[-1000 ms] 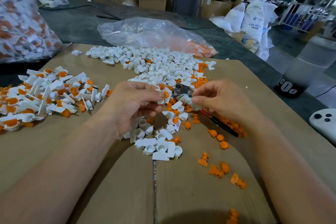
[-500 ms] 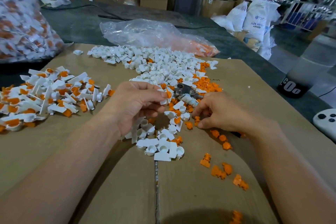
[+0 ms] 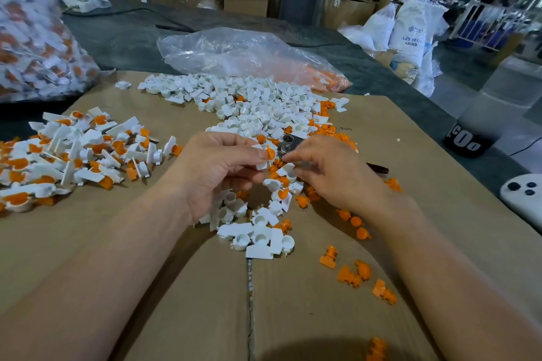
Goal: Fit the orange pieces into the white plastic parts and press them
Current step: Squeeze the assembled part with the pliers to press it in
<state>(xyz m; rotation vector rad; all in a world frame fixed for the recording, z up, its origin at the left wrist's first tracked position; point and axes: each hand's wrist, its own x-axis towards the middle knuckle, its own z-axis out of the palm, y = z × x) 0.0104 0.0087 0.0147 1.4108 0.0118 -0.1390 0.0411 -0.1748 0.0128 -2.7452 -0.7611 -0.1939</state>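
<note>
Left hand (image 3: 220,167): we pinch a white part (image 3: 262,165) between thumb and fingertips, just above the cardboard (image 3: 410,141). An orange piece (image 3: 270,153) sits in its cup.
Right hand (image 3: 334,176): it is curled over the pliers (image 3: 289,143), with its fingertips just beside the held part. The fingertips are blurred, so we cannot tell whether they grip the tool, a piece or nothing.
Stock: the white heap (image 3: 249,105) lies beyond and under our hands. Orange strays (image 3: 352,275) are scattered by the right forearm.
Done pile (image 3: 73,152): white parts with orange showing in them lie well apart, to the left.
Handling: we judge both pieces very light, stiff and smooth. They look likely to skid or pop out of a loose pinch, but not to break.
Where to hold: we would take the white part by its flat tab, leaving the cup mouth free. Then we would push on the orange piece's broad end, straight in, so it does not seat tilted.
Shapes: the white part is a round cup joined to a thin flat plate. The orange piece is stubby and stepped, like a plug.
Materials: both pieces are glossy moulded plastic. The cardboard is matt brown with a seam down the middle and lies on a dark tabletop (image 3: 123,38). A crinkled clear bag (image 3: 234,53) lies behind.
</note>
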